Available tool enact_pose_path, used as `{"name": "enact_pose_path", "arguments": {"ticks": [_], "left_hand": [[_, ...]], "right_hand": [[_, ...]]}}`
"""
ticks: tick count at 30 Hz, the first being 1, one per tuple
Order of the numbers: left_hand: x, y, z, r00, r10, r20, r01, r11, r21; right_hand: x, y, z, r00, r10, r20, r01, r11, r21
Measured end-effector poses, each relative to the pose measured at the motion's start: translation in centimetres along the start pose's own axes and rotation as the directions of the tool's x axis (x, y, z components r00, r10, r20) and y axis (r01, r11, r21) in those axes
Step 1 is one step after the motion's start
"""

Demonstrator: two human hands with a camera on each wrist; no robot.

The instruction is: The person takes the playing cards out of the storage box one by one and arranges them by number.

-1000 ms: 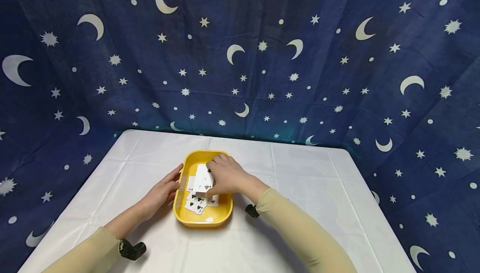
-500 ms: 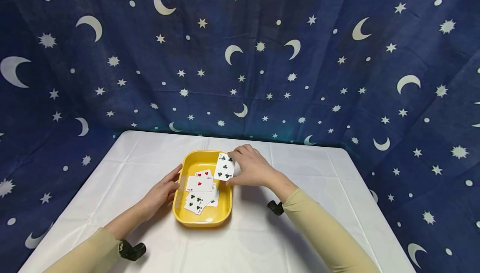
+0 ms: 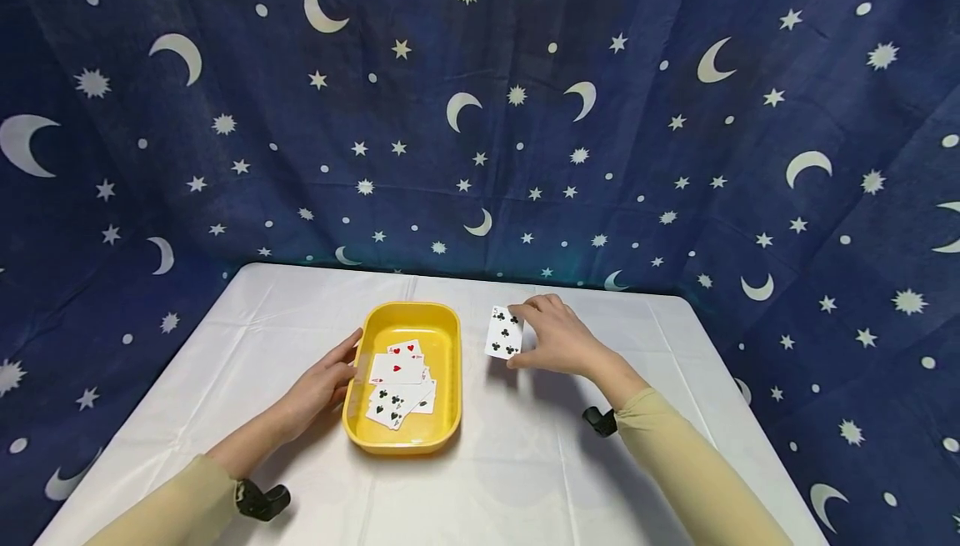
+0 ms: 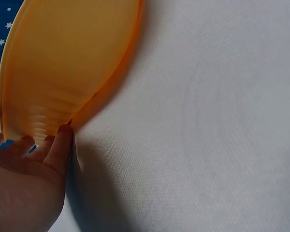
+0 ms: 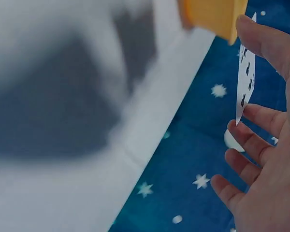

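My right hand (image 3: 558, 338) pinches a playing card (image 3: 503, 333) with black clubs by its edges, thumb on one side and fingertips on the other. The card is held face up to the right of the yellow tray (image 3: 452, 363), raised over the table; in the right wrist view the same card (image 5: 246, 72) shows nearly edge-on. Several more cards lie overlapping in the tray, with an ace of hearts (image 3: 397, 369) on top of others. Against the tray's left outer wall rest the extended fingers of my left hand (image 3: 324, 383); the left wrist view shows fingertips (image 4: 63, 133) touching that wall.
A white cloth (image 3: 510, 479) covers the table, whose far edge meets a dark blue curtain (image 3: 420, 96) with moons and stars. Black wrist devices (image 3: 261, 500) are strapped on both forearms. White tablecloth stretches to the right of the tray and in front of it.
My right hand has lifted the clubs card out of the tray and carried it right, past the rim. Hearts cards beneath it came into sight. My left hand has stayed at the tray.
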State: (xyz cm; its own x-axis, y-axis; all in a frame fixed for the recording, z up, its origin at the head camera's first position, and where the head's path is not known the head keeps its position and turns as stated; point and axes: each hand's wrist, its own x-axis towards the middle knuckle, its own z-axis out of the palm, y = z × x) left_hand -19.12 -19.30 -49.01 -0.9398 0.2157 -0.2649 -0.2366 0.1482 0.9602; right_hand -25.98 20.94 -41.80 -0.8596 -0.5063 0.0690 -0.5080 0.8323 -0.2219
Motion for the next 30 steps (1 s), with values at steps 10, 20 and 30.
{"name": "enact_pose_path", "arguments": {"ticks": [10,20,30], "left_hand": [[0.1,-0.1,-0.1,1.0,0.008,0.018,-0.008,1.0,-0.018],[0.1,-0.4,-0.1,1.0,-0.011,0.015,0.011,1.0,-0.012],[0.0,-0.4,-0.1,1.0,-0.027,0.003,0.027,1.0,-0.005]], "right_hand": [[-1.9,2.8,2.1,0.991,0.068,0.112,-0.071,0.997,0.021],[-2.4,4.3,4.5,0.978,0.112,0.174,-0.123,0.991,0.052],[-2.4,5.1,5.1,0.975,0.122,0.185,-0.142,0.985,0.099]]}}
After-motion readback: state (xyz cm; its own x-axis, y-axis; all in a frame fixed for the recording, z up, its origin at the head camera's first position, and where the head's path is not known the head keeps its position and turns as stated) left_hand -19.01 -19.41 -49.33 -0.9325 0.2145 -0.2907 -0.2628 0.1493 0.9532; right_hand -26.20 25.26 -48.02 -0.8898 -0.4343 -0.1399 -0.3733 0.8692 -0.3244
